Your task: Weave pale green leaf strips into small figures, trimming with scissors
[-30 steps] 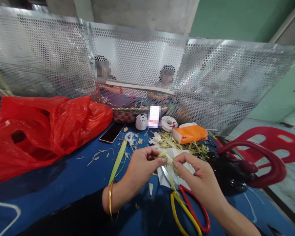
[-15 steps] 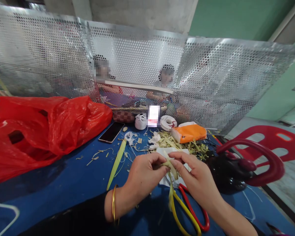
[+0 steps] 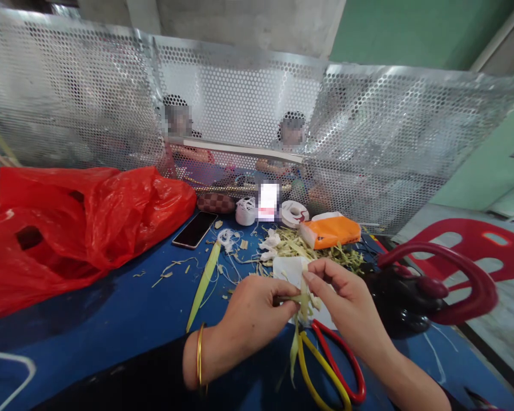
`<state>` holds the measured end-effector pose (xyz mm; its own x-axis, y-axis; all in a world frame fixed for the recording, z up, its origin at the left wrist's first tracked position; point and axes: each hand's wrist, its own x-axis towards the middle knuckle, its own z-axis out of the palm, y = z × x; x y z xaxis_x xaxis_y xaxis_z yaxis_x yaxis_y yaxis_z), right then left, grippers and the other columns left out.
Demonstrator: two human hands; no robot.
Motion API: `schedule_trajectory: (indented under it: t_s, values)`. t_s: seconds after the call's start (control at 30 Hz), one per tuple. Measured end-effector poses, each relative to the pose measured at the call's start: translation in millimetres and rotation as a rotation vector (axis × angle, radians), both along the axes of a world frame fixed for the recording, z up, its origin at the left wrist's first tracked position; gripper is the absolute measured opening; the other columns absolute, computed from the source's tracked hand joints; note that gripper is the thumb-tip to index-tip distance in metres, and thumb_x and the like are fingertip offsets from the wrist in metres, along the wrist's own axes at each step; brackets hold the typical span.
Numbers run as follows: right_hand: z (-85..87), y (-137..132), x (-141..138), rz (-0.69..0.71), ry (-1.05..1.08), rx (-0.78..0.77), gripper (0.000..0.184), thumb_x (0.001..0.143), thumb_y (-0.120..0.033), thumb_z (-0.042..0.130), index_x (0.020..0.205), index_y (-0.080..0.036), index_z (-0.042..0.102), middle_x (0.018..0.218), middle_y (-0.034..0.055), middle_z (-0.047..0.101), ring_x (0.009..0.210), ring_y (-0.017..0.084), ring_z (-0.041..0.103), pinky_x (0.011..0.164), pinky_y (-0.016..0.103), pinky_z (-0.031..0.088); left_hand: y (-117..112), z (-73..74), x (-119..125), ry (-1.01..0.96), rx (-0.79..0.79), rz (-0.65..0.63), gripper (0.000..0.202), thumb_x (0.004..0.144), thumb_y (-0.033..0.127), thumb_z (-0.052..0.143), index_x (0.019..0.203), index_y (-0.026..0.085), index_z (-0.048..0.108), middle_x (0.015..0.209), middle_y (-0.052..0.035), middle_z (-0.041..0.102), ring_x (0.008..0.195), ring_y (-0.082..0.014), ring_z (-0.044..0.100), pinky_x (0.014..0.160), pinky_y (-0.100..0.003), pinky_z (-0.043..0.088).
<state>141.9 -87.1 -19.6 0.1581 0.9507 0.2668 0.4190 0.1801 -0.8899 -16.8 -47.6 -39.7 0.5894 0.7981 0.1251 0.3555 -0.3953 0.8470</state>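
Note:
Between my hands are pale green leaf strips [image 3: 304,288], crossed over one another, with one thin end hanging down. My left hand [image 3: 251,311] pinches a strip between thumb and fingers. My right hand [image 3: 346,297] is closed with thumb and forefinger at the upper end of the upright pale strip. Just below them lie scissors [image 3: 360,374] with one red and one yellow handle, their blades mostly hidden. A white paper sheet [image 3: 285,268] with small scraps lies beneath my fingers. To the left rests a long green leaf blade [image 3: 204,285] beside tangled white thread [image 3: 227,240].
Leaf scraps [image 3: 295,242] are heaped by an orange tissue pack [image 3: 334,229]. A black phone [image 3: 195,230], a white spool [image 3: 294,214] and a red plastic bag [image 3: 103,222] lie on the blue table. At right is a black object with a maroon handle [image 3: 445,254]. People sit behind the perforated screen [image 3: 240,91].
My left hand has moved slightly down and right. The right hand has shifted a little up the strip, and the gap between my hands has widened. The hanging end has swung left.

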Motion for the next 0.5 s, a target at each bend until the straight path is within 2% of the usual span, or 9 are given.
schedule_trajectory:
  t_s: [0.13,0.37,0.5]
  values:
    - [-1.0,3,1,-0.007,0.163,-0.001,0.023,0.086,-0.036,0.058,0.069,-0.02,0.054,0.058,-0.0028,0.058,0.056,0.012,0.052,0.056,0.022,0.043,0,0.1,0,0.002,-0.099,-0.076,0.013,0.07,0.018,0.056,0.064,0.019,0.069,0.052,0.0061,0.043,0.054,-0.0093,0.041,0.052,-0.022,0.026]
    - [-9.5,9,5,-0.031,0.405,0.024,0.019,0.086,-0.038,0.061,0.081,-0.021,0.057,0.077,0.0019,0.072,0.071,0.016,0.067,0.066,0.026,0.052,6,5.0,3,-0.15,-0.482,-0.2,0.014,0.067,0.019,0.059,0.071,0.013,0.071,0.058,0.0033,0.056,0.054,-0.009,0.044,0.053,-0.021,0.033]
    - [-12.3,10,5,-0.021,0.477,0.011,0.019,0.084,-0.039,0.064,0.083,-0.021,0.056,0.081,0.0034,0.074,0.077,0.019,0.071,0.069,0.03,0.056,9,6.1,2,-0.186,-0.583,-0.232,0.017,0.068,0.022,0.061,0.076,0.013,0.073,0.062,0.001,0.062,0.052,-0.0088,0.046,0.051,-0.021,0.036]
